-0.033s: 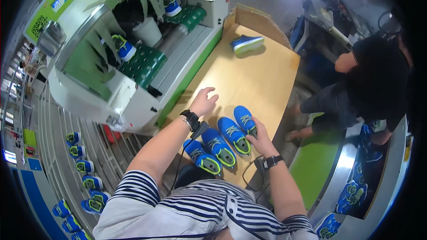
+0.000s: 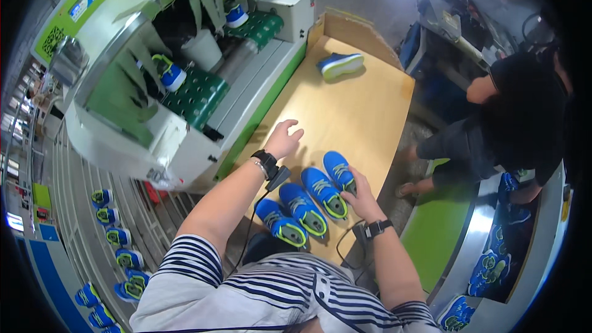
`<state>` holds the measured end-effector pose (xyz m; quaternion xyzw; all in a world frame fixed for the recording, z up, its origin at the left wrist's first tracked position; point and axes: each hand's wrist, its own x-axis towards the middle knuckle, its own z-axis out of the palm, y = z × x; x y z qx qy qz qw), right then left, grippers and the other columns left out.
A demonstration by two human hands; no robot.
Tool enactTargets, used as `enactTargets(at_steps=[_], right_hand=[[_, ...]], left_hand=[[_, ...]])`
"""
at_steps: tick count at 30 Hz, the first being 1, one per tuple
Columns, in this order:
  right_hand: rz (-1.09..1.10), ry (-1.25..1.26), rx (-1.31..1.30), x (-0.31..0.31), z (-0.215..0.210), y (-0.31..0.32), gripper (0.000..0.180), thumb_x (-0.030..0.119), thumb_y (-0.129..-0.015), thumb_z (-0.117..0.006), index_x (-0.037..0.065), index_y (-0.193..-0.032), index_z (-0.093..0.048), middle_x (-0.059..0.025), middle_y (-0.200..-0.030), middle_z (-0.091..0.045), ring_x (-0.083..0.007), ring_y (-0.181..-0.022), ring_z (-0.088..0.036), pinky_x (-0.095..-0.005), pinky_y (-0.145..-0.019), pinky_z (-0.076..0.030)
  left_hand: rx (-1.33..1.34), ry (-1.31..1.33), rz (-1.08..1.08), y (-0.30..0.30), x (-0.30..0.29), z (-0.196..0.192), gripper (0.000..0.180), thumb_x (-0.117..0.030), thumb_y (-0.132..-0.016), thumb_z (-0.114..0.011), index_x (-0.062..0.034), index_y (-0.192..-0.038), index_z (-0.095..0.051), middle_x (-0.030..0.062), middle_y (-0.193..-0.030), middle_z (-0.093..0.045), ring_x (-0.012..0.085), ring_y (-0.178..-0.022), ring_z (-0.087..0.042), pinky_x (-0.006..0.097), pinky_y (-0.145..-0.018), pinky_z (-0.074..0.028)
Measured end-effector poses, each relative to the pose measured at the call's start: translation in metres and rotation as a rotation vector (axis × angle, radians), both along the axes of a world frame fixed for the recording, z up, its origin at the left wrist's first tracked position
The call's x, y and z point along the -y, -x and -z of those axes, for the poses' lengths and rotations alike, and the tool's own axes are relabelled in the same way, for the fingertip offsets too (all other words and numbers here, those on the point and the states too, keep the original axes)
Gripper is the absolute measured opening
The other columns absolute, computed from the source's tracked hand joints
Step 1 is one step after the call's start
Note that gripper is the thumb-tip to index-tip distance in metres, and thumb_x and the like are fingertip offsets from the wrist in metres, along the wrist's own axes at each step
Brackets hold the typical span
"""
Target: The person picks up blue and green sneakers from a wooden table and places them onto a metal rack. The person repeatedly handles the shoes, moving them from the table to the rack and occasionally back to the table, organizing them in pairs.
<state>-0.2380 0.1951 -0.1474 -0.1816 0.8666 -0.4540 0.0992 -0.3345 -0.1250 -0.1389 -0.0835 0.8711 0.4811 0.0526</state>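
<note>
My right hand (image 2: 362, 192) grips a blue sneaker (image 2: 336, 166) with a lime-green collar by its heel end, at the right end of a row of sneakers. Beside it, side by side on the wooden table (image 2: 351, 114), stand a second sneaker (image 2: 319, 184), a third sneaker (image 2: 298, 199) and a leftmost sneaker (image 2: 273, 212), toes pointing away from me. My left hand (image 2: 285, 139) hovers over the table to the left of the row, fingers spread and curved, holding nothing. At the table's far end, one more blue sneaker (image 2: 340, 61) lies on its side with its sole showing.
Left of the table runs a machine with a green perforated conveyor (image 2: 197, 94), carrying sneakers past hanging strips. A rack (image 2: 74, 194) with several sneakers stands lower left. At the right a person (image 2: 524, 111) works near another line of sneakers (image 2: 490, 265).
The sneaker in my right hand has shifted slightly toward me. My left hand stays nearly where it was.
</note>
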Motion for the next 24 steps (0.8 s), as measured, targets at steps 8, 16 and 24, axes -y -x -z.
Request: enactTargets(at_steps=[8, 16, 24], right_hand=[[0.128, 0.126, 0.047, -0.003, 0.009, 0.003, 0.078, 0.012, -0.079, -0.083, 0.006, -0.146, -0.045, -0.0182, -0.142, -0.053, -0.0375, -0.131, -0.051, -0.0443, -0.111, -0.042], [0.125, 0.158, 0.138, -0.004, -0.012, 0.003, 0.079, 0.013, -0.079, -0.08, 0.008, -0.148, -0.042, -0.0176, -0.148, -0.046, -0.0362, -0.138, -0.043, -0.0439, -0.117, -0.035], [0.186, 0.177, 0.136, 0.008, 0.012, -0.001, 0.082, 0.009, -0.079, -0.08, 0.01, -0.15, -0.039, -0.0155, -0.148, -0.045, -0.0355, -0.139, -0.041, -0.0458, -0.117, -0.033]], left_hand=[[-0.029, 0.239, 0.014, 0.281, -0.014, -0.003, 0.071, -0.052, -0.094, -0.061, 0.0015, -0.139, -0.055, 0.0254, -0.138, -0.059, 0.0376, -0.124, -0.059, 0.048, -0.105, -0.045], [-0.288, 0.344, 0.024, 0.334, -0.032, 0.103, 0.086, -0.01, -0.068, -0.078, -0.0124, -0.145, -0.042, 0.0233, -0.132, -0.047, 0.0466, -0.119, -0.053, 0.051, -0.104, -0.046], [-0.486, 0.553, 0.298, 0.189, 0.008, 0.04, 0.043, 0.002, -0.082, -0.064, -0.0028, -0.124, -0.061, 0.0163, -0.116, -0.054, 0.0386, -0.105, -0.055, 0.048, -0.094, -0.045]])
